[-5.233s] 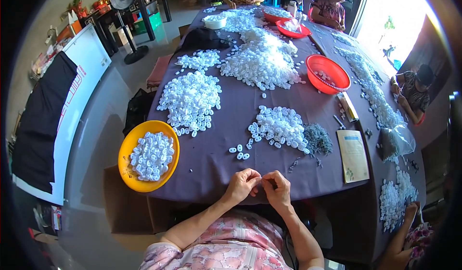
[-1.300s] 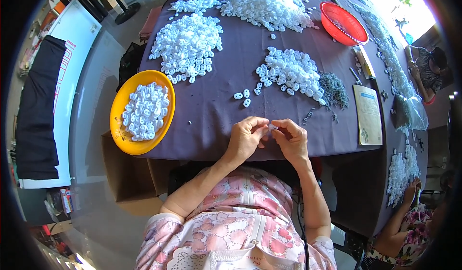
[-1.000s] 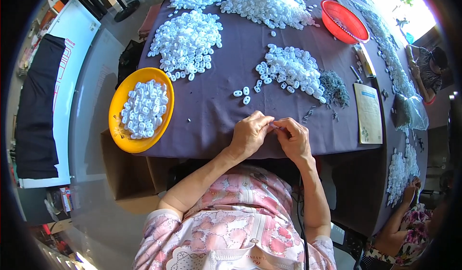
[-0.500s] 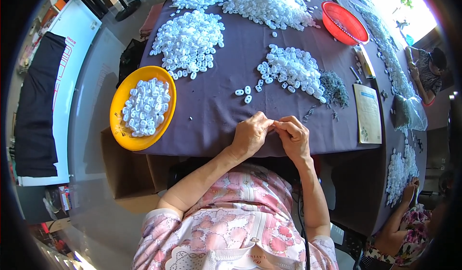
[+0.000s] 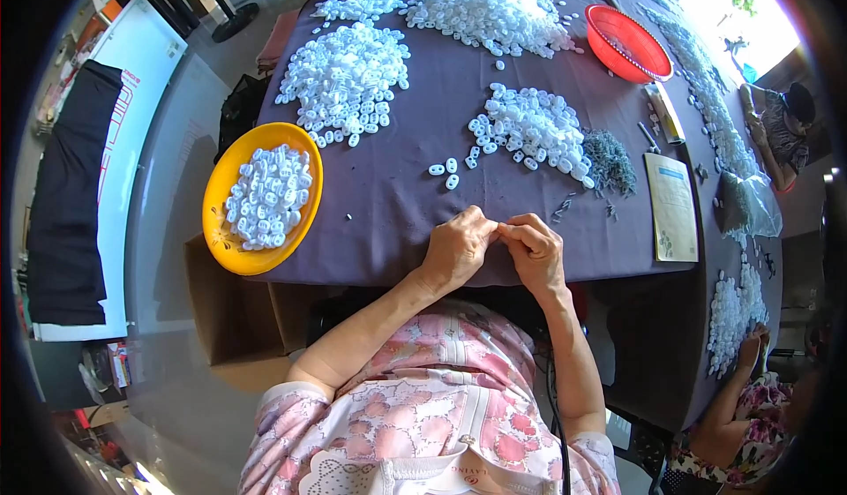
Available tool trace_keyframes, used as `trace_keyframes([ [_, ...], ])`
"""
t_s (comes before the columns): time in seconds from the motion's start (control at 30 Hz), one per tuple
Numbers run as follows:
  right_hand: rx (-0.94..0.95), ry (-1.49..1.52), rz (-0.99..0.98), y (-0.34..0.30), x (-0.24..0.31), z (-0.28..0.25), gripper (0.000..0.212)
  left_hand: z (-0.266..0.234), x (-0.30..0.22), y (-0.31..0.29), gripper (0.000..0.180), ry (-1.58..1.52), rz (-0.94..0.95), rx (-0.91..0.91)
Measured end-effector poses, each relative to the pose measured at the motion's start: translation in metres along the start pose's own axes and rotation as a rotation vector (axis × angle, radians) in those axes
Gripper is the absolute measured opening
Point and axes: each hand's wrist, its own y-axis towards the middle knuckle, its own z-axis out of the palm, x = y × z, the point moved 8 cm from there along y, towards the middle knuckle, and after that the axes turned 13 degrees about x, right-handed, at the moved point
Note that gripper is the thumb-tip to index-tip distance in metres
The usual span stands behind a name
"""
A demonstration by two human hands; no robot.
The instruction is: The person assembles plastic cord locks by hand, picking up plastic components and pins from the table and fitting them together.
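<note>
My left hand and my right hand meet over the table's near edge, fingertips pinched together. Whatever they pinch is too small and covered to make out. Just beyond them lie three loose white oval plastic pieces, each with holes. Farther off is a heap of the same white pieces, and against its right side a pile of small dark grey pins. A few stray pins lie close to my right hand.
A yellow bowl of white pieces stands at the table's left edge. Larger white heaps cover the far side, near a red basket. A paper booklet lies to the right. Two people sit at the adjoining table, at right.
Both hands stay pinched together in nearly the same place. The view has shifted very slightly; nothing on the table has visibly moved.
</note>
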Motion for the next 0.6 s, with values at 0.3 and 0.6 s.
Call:
trace_keyframes([
  [0.3, -0.008, -0.006, 0.009, -0.0022, -0.0009, -0.0021, 0.018, 0.0034, -0.0031, 0.0026, 0.003, 0.051, 0.018, 0.007],
  [0.6, -0.006, -0.038, -0.035, -0.0022, 0.0031, 0.0009, 0.019, 0.0028, -0.0064, 0.0016, 0.005, 0.141, 0.022, 0.032],
])
